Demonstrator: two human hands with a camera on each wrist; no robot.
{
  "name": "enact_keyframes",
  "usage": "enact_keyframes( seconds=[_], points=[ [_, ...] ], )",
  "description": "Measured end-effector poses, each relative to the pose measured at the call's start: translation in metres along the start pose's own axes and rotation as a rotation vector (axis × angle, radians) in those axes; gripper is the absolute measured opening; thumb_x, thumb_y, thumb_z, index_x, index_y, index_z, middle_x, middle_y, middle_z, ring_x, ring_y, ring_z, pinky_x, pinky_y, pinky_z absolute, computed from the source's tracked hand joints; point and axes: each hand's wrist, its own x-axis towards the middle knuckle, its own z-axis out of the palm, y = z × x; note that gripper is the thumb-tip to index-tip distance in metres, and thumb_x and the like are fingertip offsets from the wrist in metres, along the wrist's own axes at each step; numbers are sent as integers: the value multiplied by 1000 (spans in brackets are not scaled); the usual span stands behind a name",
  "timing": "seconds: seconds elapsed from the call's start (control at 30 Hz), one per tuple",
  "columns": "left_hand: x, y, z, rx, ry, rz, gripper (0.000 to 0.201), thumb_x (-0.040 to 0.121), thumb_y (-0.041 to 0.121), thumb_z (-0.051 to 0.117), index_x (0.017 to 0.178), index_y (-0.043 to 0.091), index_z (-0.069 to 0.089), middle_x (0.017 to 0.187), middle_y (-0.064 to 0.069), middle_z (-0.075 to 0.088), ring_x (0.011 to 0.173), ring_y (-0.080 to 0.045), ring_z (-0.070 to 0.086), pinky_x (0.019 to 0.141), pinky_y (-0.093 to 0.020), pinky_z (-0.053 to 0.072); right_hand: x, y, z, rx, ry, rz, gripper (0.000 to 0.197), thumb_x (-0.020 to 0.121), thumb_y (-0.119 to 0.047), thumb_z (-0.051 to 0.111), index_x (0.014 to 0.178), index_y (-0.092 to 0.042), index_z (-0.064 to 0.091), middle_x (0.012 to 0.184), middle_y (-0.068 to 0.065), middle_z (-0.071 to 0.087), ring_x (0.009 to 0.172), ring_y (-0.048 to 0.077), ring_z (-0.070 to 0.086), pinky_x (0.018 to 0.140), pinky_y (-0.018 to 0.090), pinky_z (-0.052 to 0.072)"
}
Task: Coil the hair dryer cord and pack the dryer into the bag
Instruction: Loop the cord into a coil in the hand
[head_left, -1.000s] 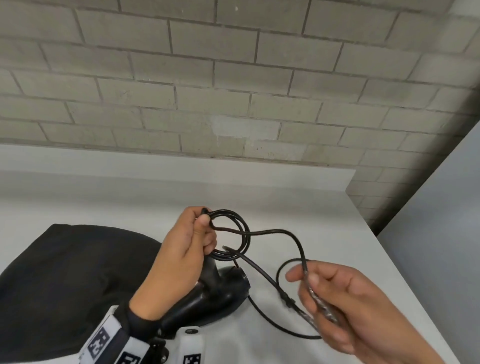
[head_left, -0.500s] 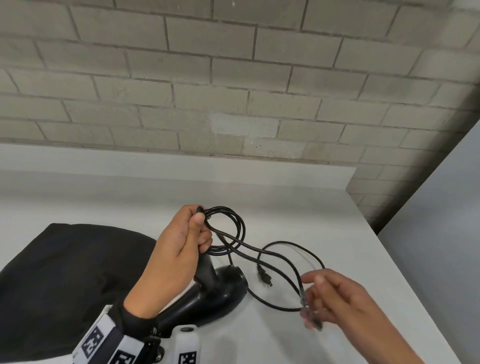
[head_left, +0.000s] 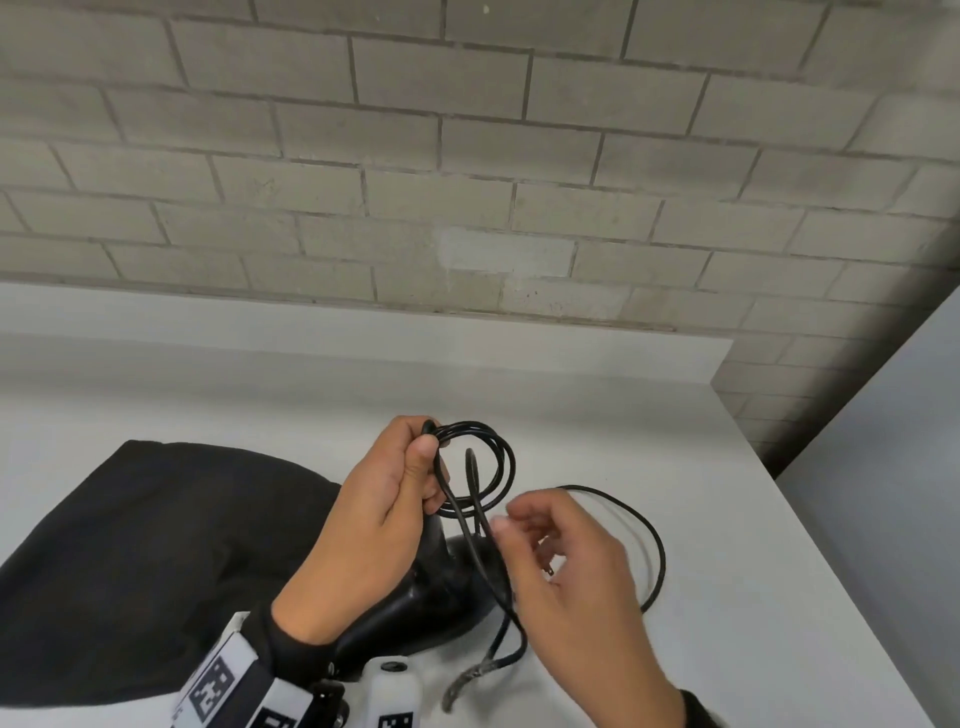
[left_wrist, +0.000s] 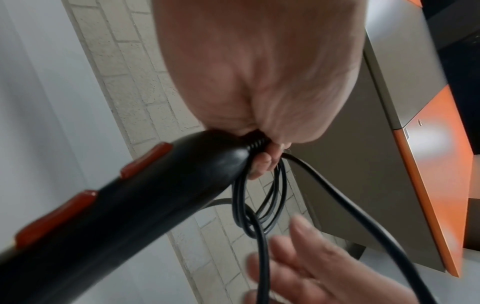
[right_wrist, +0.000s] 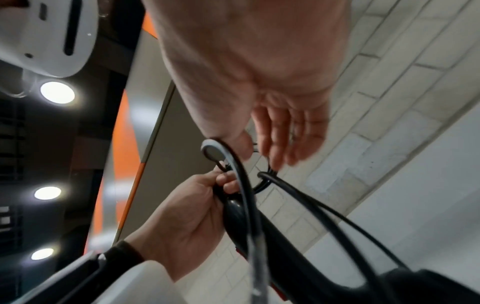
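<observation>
The black hair dryer (head_left: 441, 587) lies on the white table (head_left: 753, 597), partly on the black bag (head_left: 156, 561) to its left. My left hand (head_left: 426, 452) grips the top of the dryer's handle (left_wrist: 155, 195) together with a small coil of the black cord (head_left: 493, 467). More cord swings out in a wide loop (head_left: 660, 551) to the right. My right hand (head_left: 524, 540) is just right of the coil and pinches the plug end, whose prongs (head_left: 548, 569) show between thumb and fingers. In the right wrist view the right hand (right_wrist: 259, 152) hovers over the left hand (right_wrist: 187, 216).
A frayed grey string (head_left: 478, 670) lies on the table in front of the dryer. The table's right edge (head_left: 831, 561) drops off beside a grey panel. A brick wall (head_left: 467, 182) stands behind a raised ledge at the back.
My right hand has come up and to the left, carrying the plug end toward the coil in my left hand. The loose cord loop has swung out to the right. The left hand has held still.
</observation>
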Motion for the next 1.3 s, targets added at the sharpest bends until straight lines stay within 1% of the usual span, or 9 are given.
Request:
enact_keyframes(
  seconds=[0.27,0.47,0.57,0.7,0.77,0.83,0.93,1.1,1.3],
  points=[
    [1,-6,-10,2,39,-38,32,99,38,32,98,17,56,66,-3,50,60,-4,50,58,-14,44,-6,28,-8,100,-399,23,16,94,-20,62,102,-30,72,86,-16,72,85,3,66,75,11,48],
    [6,-13,-13,3,70,-28,31,100,36,32,96,17,56,64,5,49,61,-5,51,61,-16,46,-36,86,-69,-174,-233,155,25,72,-68,67,87,-49,73,85,-21,73,82,-2,67,75,5,45],
    [8,-17,-14,-23,74,-37,36,105,41,30,97,17,57,64,7,48,62,-9,52,62,-20,48,-52,113,-97,-346,-213,306,24,75,-28,82,77,-50,71,72,-21,70,72,-3,64,67,7,46],
    [10,-21,-14,-35,72,-35,36,100,46,33,99,20,56,63,9,47,61,-9,51,63,-23,47,-63,136,-115,-439,-336,571,40,82,-24,74,54,-48,60,47,-22,57,58,-6,59,61,9,44],
    [11,-21,-14,-27,78,-35,33,100,43,32,99,19,56,63,9,48,61,-8,51,62,-19,47,-62,137,-112,-425,-387,608,35,80,-22,75,57,-46,61,61,-21,65,63,-2,63,64,10,45],
    [10,-20,-14,-24,73,-35,33,100,42,32,99,19,56,63,7,48,60,-8,51,62,-18,47,-58,135,-104,-345,-381,646,49,72,-18,80,101,-48,54,104,-10,66,84,6,62,75,14,48],
    [7,-17,-13,-17,59,-30,34,100,43,32,100,19,57,67,-6,53,61,-7,52,62,-18,48,-39,118,-84,-408,-256,428,99,64,-31,84,143,-34,26,131,-13,42,114,11,45,101,29,41],
    [4,-15,-12,-12,27,-35,32,99,40,33,100,19,56,65,2,52,61,-7,52,62,-18,47,5,43,-39,-307,-127,-86,55,87,-47,64,135,-41,38,134,-36,35,129,-11,31,100,1,23],
    [1,-13,-12,24,12,-14,30,100,39,32,100,20,55,65,4,51,62,-7,53,62,-16,46,30,23,-2,-255,-260,-227,22,100,-40,47,118,-32,57,103,-24,57,102,0,53,87,13,41]
  ],
)
